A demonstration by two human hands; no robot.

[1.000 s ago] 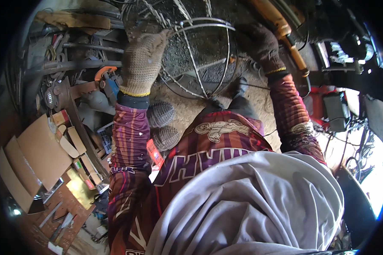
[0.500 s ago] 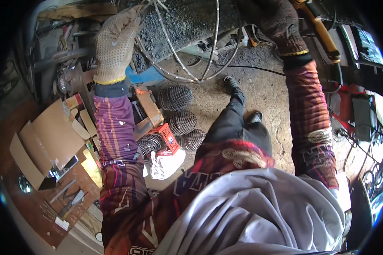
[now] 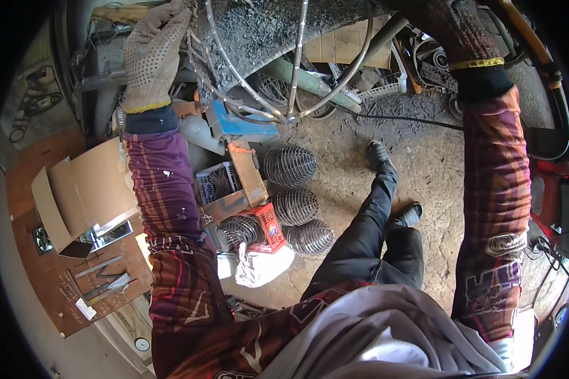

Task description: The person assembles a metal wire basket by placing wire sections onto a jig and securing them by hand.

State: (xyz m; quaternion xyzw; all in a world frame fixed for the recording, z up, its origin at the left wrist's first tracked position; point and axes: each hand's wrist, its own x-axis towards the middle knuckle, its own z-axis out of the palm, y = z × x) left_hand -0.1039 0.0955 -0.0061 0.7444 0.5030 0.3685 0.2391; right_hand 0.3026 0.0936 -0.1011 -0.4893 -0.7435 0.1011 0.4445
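Observation:
A cage of bent, ribbed metal rods hangs at the top middle, its rods meeting at a low point. At its left side is my left hand, in a pale dotted glove. Its fingers are closed at the rods by the upper edge, with the fingertips partly cut off. My right hand, in a dark knit glove, reaches in at the upper right. Shadow and the picture's edge hide its fingers, so its grip does not show. Beside it runs an orange-handled tool with a dark cable. A dark, grit-covered work surface lies behind the rods.
Several round wire baskets stand on the floor near a red box and a white bag. To the left, an open cardboard box rests on a brown board. A black cable crosses the concrete floor.
The view has shifted, showing more floor and the blue box. My left hand has moved slightly left and up in the picture; my right hand appears farther right. The rod cage remains at the top.

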